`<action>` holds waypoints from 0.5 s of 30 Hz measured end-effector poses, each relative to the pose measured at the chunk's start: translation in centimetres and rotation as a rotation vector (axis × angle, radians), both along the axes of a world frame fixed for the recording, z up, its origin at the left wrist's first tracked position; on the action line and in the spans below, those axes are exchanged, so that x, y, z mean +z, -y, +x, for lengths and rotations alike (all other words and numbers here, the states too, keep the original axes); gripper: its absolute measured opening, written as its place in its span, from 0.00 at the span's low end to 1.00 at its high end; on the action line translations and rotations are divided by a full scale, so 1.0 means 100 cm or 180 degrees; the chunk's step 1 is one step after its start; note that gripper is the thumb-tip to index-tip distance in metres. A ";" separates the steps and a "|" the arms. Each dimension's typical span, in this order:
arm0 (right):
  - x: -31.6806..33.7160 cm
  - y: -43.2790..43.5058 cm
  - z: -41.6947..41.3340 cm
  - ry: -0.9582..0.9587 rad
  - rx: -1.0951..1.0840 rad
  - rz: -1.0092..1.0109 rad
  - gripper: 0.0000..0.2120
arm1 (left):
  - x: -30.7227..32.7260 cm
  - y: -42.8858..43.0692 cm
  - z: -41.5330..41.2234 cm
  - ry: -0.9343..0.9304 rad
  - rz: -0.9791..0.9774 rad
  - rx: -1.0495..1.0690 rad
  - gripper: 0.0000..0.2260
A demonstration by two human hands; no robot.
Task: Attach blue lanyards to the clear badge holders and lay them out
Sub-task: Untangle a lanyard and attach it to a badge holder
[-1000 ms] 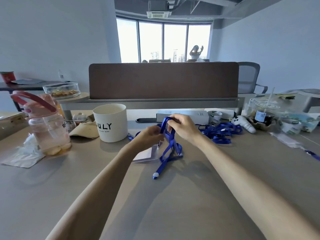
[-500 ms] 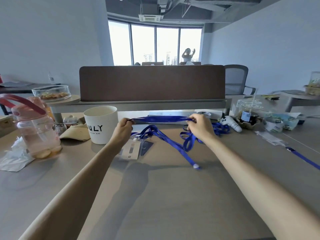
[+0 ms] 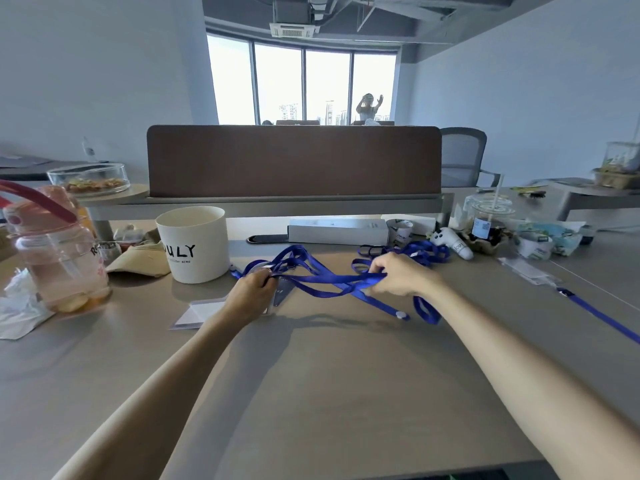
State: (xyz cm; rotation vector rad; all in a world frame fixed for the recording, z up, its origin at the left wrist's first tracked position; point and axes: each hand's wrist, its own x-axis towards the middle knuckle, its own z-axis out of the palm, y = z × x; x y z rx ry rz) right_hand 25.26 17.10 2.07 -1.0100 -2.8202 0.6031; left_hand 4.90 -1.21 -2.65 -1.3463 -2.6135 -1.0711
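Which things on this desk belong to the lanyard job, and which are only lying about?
Job: blue lanyard, held by left hand and right hand; clear badge holder; spare lanyards.
Lying about: white cup; pink bottle; iced drink; white box; tan cap.

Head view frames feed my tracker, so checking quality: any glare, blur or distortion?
Head view: windows blown out white. Head view: wide-angle lens bows the walls. Head view: left hand, right hand and blue lanyard look sharp, casting soft shadows on the table.
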 end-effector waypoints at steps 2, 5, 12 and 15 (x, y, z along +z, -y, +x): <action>0.006 0.000 0.006 0.0821 0.0105 0.0263 0.25 | -0.004 0.003 -0.003 -0.0123 -0.0108 0.0021 0.11; 0.005 0.009 0.001 0.0882 0.0448 0.0050 0.31 | -0.008 0.005 -0.001 -0.0116 -0.0298 -0.0246 0.04; -0.040 0.060 -0.043 -0.0549 0.0797 -0.0189 0.19 | -0.017 0.007 0.015 0.0629 -0.0430 -0.0821 0.24; -0.055 0.069 -0.054 -0.0954 0.0862 -0.0569 0.12 | -0.017 0.013 0.018 0.1044 -0.0402 -0.1130 0.30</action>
